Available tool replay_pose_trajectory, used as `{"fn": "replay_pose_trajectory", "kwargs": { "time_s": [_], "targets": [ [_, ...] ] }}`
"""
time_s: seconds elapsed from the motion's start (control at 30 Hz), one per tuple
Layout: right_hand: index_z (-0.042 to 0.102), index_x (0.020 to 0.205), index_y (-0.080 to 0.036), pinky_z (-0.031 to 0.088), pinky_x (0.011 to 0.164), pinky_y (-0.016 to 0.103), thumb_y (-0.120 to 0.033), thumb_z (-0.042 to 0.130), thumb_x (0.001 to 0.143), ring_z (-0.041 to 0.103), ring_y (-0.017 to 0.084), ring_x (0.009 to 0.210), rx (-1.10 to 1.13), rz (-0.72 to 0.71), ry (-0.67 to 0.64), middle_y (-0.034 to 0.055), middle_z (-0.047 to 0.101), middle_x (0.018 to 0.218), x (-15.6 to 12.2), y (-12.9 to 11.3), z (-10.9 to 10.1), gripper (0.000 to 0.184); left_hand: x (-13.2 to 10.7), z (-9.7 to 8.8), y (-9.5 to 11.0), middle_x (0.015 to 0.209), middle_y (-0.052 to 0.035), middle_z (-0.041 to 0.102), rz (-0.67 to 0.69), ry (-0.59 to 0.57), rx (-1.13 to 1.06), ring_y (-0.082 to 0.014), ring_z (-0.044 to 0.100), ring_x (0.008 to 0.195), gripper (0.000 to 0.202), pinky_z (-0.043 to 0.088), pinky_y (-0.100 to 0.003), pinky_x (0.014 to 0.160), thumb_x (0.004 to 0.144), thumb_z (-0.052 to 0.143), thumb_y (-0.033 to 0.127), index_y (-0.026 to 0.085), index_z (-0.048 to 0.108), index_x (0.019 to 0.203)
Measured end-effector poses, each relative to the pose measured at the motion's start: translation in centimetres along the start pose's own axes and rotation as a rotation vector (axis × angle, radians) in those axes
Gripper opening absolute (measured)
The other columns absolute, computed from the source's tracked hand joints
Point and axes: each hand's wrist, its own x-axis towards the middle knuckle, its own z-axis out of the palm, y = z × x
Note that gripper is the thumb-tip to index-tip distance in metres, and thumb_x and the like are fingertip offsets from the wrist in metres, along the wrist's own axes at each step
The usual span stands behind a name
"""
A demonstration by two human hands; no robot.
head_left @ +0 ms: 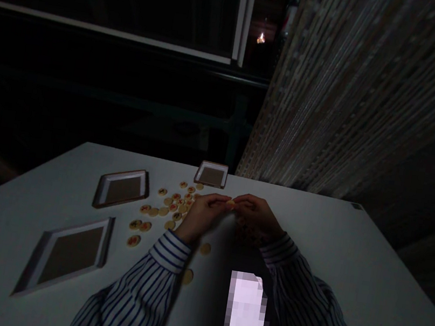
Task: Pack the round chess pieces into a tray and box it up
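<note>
Round yellow piece [230, 202], gripped between both hands [204, 213], loose pieces [173, 207] scattered, white table [332, 267]

Before me on the white, flat-topped surface [330, 256], round yellowish discs [173, 207] lie loosely grouped left of my left fingers [218, 199]; one disc [230, 202] sits between those and my right fingers [245, 197]. Two stray discs [205, 248] lie nearer me, right of my left sleeve. Behind the group is a shallow, pale-rimmed rectangular tray [211, 175]; two similar trays [123, 187] lie left, one nearer me. Behind the surface, rightward, hangs a pale stringed curtain [328, 81].
</note>
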Motion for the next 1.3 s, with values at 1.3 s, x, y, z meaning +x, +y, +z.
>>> {"fn": "replay_pose_trajectory", "kwargs": {
  "time_s": [1.3],
  "targets": [
    [0.061, 0.092, -0.015, 0.047, 0.069, 0.027, -0.030, 0.056, 0.074, 0.061, 0.015, 0.077, -0.208, -0.145, -0.023, 0.0048, 0.067, 0.083, 0.9, -0.7, -3.6, 0.023, 2.8, 2.4, 0.4, 0.080, -0.0055, 0.068, -0.011, 0.072, 0.082, -0.0164, 0.061, 0.077, 0.030, 0.046, -0.028, 0.072, 0.065, 0.063, 0.031, 0.013, 0.064, 0.088]
  ]
}}
